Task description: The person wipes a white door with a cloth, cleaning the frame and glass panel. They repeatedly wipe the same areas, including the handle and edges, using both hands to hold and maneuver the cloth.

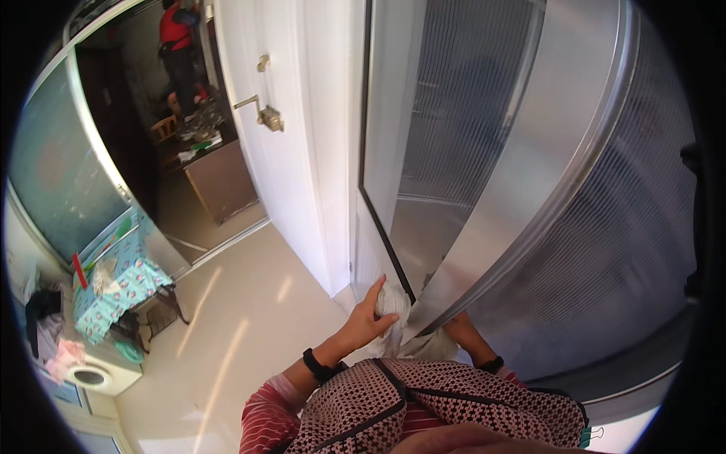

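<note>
My left hand [368, 320] grips a bunched white cloth [393, 301] against the lower edge of a glass door panel [448, 147] with ribbed glass and a silvery frame. Thumb and index finger spread around the cloth. On the other side of the frame [482, 227], my right hand [460, 331] is at a greyish-beige cloth [431, 346], low beside the ribbed pane [567, 249]. The door's edge and frame hide part of its fingers. Both wrists wear dark bands.
A white door [283, 187] with a brass-coloured handle [266, 116] stands left of the panel. Farther left are a table with a turquoise patterned cloth [127, 289] and a white washing machine [108, 371]. Beyond the doorway a person in a red vest [174, 28] stands raised near piled items.
</note>
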`<state>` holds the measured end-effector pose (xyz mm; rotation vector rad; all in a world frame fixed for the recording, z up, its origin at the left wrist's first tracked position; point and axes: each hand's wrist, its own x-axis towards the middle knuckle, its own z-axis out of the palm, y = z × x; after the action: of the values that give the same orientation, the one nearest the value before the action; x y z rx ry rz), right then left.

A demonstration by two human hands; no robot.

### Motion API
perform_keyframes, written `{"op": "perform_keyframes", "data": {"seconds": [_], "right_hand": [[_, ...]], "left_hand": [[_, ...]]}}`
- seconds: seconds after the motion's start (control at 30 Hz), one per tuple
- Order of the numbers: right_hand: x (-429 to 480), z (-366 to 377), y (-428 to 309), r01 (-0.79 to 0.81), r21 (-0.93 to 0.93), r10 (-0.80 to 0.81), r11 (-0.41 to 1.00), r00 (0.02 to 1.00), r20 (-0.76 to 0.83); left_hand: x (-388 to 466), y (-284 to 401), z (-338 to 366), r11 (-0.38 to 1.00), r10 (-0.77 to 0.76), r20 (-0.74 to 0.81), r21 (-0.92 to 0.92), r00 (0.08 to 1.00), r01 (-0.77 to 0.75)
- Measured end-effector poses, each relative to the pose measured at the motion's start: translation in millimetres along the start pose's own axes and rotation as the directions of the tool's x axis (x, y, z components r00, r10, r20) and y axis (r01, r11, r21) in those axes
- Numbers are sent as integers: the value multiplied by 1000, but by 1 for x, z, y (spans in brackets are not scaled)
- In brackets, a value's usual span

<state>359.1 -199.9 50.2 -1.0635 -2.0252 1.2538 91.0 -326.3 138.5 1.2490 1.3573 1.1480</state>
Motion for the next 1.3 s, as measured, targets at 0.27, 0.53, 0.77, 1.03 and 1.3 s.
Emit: {"op": "perform_keyframes", "data": {"seconds": [0.27,0.53,0.77,1.03,1.3], "right_hand": [[-9,3,-5,-158,102,183,982,924,-335],[-54,25,-25,-462,-530,341,711,886,-315],[-44,49,-50,-551,-401,333,732,802,-495],[-25,71,-60,-660,-304,340,687,661,-669],[-11,36,-15,-589,-286,292,756,693,-659]], "left_hand": [[16,-62,-76,993,74,100,-104,992,-63],[5,-115,-172,982,32,-3,-187,999,-32],[13,-134,-195,977,-4,0,-212,1000,4],[27,-149,-184,976,-28,94,-214,995,48],[32,-157,-185,979,-57,118,-188,991,79]]}}
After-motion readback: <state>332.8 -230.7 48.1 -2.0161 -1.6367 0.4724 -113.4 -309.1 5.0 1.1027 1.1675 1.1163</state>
